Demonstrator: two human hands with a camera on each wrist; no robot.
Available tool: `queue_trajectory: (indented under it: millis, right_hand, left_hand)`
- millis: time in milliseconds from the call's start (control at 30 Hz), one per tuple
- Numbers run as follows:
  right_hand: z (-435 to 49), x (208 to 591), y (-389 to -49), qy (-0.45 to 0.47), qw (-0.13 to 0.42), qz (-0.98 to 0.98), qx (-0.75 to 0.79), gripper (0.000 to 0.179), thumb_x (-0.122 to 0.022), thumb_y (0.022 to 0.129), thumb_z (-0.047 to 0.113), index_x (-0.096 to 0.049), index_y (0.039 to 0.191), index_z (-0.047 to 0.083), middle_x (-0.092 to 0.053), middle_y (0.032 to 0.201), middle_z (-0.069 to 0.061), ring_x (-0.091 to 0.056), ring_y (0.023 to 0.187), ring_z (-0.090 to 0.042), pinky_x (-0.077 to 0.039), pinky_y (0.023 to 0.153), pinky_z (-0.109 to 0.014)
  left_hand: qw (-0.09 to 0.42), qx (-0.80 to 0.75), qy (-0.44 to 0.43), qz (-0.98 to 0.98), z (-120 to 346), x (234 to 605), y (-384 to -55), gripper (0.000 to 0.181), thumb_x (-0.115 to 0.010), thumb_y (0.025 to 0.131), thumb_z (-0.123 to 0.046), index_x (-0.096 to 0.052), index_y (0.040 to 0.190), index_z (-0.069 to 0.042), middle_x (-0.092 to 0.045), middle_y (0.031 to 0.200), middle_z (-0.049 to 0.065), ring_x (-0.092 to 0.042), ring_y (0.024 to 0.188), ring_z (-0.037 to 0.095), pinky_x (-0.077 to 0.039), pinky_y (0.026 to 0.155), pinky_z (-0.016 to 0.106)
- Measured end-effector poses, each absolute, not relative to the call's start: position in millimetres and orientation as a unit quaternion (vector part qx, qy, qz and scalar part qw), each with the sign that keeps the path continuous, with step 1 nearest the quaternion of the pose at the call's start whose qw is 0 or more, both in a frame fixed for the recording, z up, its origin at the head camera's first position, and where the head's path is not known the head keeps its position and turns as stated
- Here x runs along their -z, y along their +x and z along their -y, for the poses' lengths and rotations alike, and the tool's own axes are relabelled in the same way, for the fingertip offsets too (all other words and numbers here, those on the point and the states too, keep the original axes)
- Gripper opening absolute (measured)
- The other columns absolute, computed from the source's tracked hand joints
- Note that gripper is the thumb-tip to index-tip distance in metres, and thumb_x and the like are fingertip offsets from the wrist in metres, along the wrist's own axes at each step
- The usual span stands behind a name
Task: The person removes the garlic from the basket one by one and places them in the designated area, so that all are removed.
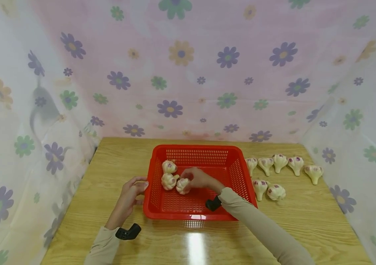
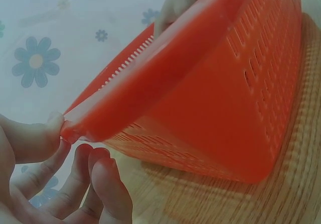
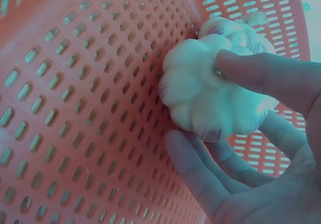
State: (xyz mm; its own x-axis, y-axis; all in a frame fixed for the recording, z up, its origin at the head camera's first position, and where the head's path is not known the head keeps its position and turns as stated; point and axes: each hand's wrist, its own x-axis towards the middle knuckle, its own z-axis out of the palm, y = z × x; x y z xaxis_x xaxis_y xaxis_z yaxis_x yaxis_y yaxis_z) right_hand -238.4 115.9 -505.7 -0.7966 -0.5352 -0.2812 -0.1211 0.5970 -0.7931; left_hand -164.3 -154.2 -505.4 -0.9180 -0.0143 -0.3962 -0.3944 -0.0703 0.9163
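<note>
A red plastic basket (image 1: 194, 215) with slotted walls sits on the wooden table. My left hand (image 1: 129, 198) is at its left side; in the left wrist view, thumb and forefinger pinch the rim (image 2: 150, 88) while the other fingers curl below it. Inside the basket, my right hand (image 1: 201, 179) grips a white garlic bulb (image 1: 182, 187) with purple patches, low over the basket floor. The right wrist view shows the thumb on top of this bulb (image 3: 200, 93) and fingers beneath. Two more garlic bulbs, one behind (image 1: 169, 167) and one in front (image 1: 168, 182), lie along the left wall.
Right of the basket, several garlic bulbs lie on the table (image 1: 118, 154), a back row including one bulb (image 1: 279, 162) and a nearer pair including another bulb (image 1: 276, 192). Flower-patterned cloth (image 1: 201, 92) hangs behind the table and along both sides.
</note>
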Motion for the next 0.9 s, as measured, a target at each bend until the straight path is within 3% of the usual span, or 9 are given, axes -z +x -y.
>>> queue_trajectory:
  millis: [267, 600, 900]
  right_hand:
    - [-127, 505, -234, -0.215, 0.253, -0.855, 0.399, 0.030, -0.080, 0.070, 0.008, -0.062, 0.094, 0.010, -0.057, 0.094, -0.003, -0.049, 0.081, -0.020, -0.044, 0.068, -0.033]
    - [-156, 493, -224, -0.186, 0.234, -0.847, 0.440, 0.031, -0.077, 0.073, 0.010, -0.061, 0.100, 0.011, -0.056, 0.106, -0.006, -0.051, 0.084, -0.022, -0.046, 0.069, -0.034]
    - [-182, 485, -221, -0.164, 0.220, -0.837, 0.473, 0.033, -0.077, 0.074, 0.011, -0.061, 0.103, 0.008, -0.056, 0.104, -0.010, -0.054, 0.081, -0.024, -0.050, 0.071, -0.043]
  left_hand:
    - [0.131, -0.715, -0.153, -0.670, 154, 504, -162, 0.032, -0.062, 0.090, -0.015, -0.057, 0.120, -0.005, -0.065, 0.101, 0.010, -0.062, 0.082, 0.021, -0.054, 0.057, 0.038]
    - [0.129, -0.717, -0.144, -0.670, 153, 503, -161, 0.034, -0.063, 0.090, -0.017, -0.056, 0.121, -0.005, -0.064, 0.101, 0.011, -0.062, 0.080, 0.021, -0.054, 0.056, 0.039]
    - [0.128, -0.715, -0.144, -0.672, 152, 504, -162, 0.035, -0.063, 0.091, -0.019, -0.055, 0.122, -0.006, -0.064, 0.101, 0.011, -0.062, 0.079, 0.022, -0.055, 0.057, 0.040]
